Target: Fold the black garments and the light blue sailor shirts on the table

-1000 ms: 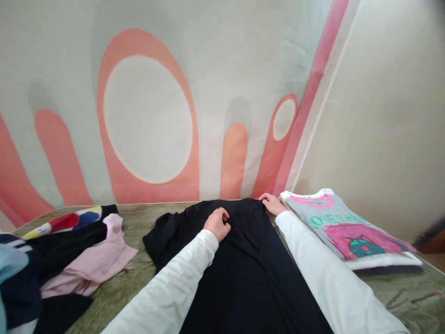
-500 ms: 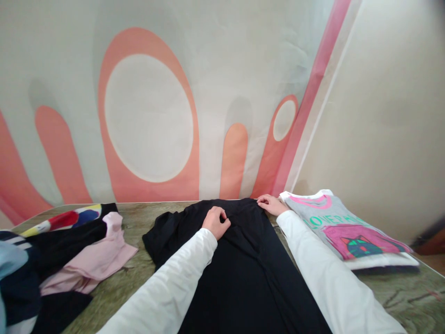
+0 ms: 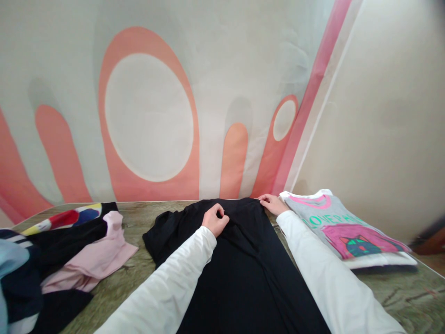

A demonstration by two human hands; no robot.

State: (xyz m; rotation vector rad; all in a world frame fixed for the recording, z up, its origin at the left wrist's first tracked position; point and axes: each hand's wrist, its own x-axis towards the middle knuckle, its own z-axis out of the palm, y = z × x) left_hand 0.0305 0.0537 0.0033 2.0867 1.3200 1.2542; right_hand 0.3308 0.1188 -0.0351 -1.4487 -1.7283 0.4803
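A black shirt [image 3: 229,278] lies spread on the table, with one short sleeve [image 3: 158,236] sticking out to the left and creases running down its right side. My left hand [image 3: 215,220] is over the upper middle of the shirt, thumb and forefinger curled together in a pinch on the black cloth. At the shirt's top right corner, my right hand [image 3: 271,203] pinches the edge of the fabric between its fingertips. White sleeves cover both my forearms.
To the right lies a stack of folded shirts, a grey one with a cat print [image 3: 333,222] on top. Loose clothes are heaped at left, among them a pink garment [image 3: 86,262]. The wood-patterned table [image 3: 121,283] ends at a wall with painted shapes [image 3: 149,185].
My left hand has shifted very slightly up and to the left. My right hand and the shirt look almost unchanged.
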